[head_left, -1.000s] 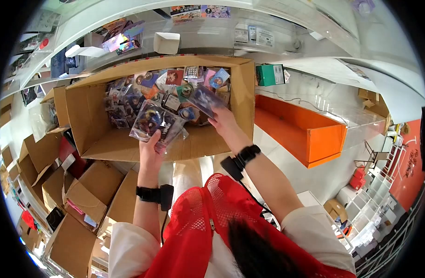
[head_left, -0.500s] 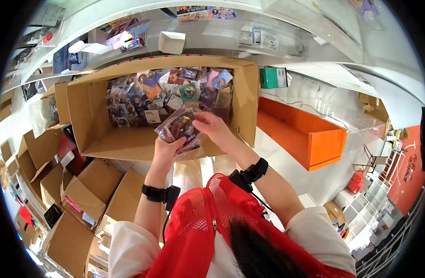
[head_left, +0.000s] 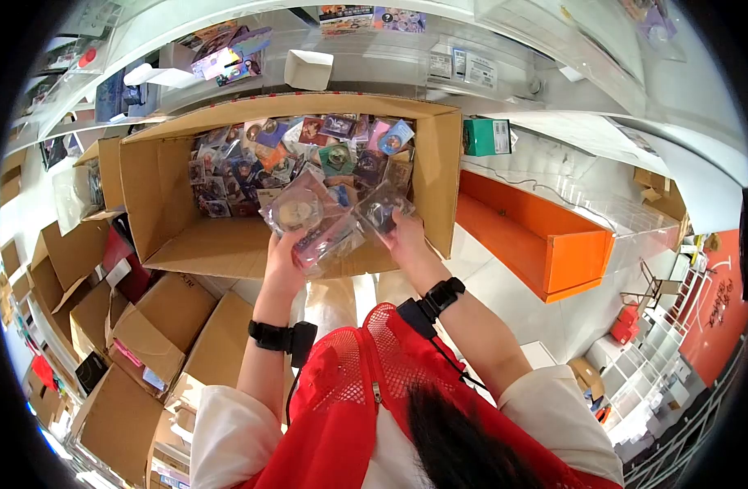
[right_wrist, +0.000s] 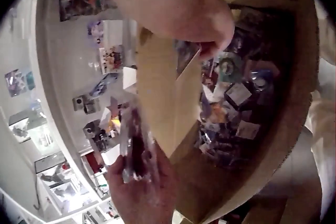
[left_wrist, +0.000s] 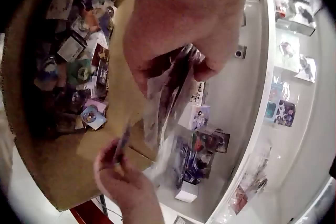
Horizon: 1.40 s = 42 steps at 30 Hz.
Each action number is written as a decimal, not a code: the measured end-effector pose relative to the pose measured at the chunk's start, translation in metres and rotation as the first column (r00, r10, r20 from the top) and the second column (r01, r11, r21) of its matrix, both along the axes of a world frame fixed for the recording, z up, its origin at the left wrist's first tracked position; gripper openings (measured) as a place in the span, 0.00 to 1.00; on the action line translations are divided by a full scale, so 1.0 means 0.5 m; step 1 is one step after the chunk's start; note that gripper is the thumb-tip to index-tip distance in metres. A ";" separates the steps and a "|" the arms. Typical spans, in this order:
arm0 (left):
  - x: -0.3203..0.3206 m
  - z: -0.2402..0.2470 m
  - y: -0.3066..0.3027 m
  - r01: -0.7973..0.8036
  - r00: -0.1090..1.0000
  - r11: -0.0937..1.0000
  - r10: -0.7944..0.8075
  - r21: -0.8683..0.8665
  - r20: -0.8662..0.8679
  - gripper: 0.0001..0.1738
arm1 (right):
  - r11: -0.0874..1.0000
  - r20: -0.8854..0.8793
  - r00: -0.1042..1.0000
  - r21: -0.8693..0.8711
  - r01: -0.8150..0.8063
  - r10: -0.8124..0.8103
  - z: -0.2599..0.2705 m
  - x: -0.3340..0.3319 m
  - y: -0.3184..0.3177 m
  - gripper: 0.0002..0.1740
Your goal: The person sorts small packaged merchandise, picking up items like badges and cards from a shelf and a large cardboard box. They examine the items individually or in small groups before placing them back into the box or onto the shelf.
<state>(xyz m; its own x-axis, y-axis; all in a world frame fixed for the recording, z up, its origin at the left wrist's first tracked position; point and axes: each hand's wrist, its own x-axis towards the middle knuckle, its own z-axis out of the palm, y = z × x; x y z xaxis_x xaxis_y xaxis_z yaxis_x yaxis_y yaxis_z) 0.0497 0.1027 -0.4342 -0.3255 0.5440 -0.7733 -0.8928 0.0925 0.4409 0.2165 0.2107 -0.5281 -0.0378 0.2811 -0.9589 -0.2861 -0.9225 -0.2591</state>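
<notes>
The left hand (head_left: 286, 265) grips a bunch of clear plastic packets (head_left: 299, 213) above the near side of a large cardboard box (head_left: 215, 248). One packet on top shows a round item. In the left wrist view the bunch (left_wrist: 167, 95) hangs from the left hand (left_wrist: 189, 29), seen edge-on. The right hand (head_left: 408, 238) pinches a single dark clear-sleeved packet (head_left: 382, 210) just right of the bunch; in the left wrist view that hand (left_wrist: 126, 182) holds it by its edge. Many small packets (head_left: 272, 155) lie in the box.
An orange trough-shaped box (head_left: 573, 257) stands right of the cardboard box, with a green box (head_left: 486, 137) behind it. Shelves with a white open box (head_left: 308, 70) and packs run along the back. Several opened cartons (head_left: 158, 322) lie at the lower left.
The right hand first reached over the box with a dark packet, then came to the bunch, and now holds a packet apart to the right. The bunch's top packet looks different.
</notes>
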 end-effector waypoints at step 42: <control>0.001 -0.057 0.008 0.087 0.982 0.996 -0.086 -0.004 -0.168 0.14 | 0.980 -0.020 0.980 -0.005 -0.200 0.200 -0.094 0.060 -0.004 0.16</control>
<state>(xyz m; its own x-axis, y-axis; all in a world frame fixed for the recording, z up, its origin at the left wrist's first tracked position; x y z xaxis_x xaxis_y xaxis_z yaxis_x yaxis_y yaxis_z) 0.0500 0.1069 -0.4628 -0.4026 0.5782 -0.7097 -0.7945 0.1643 0.5846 0.2465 0.2087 -0.5751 -0.1106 0.2596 -0.9594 -0.1007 -0.9633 -0.2490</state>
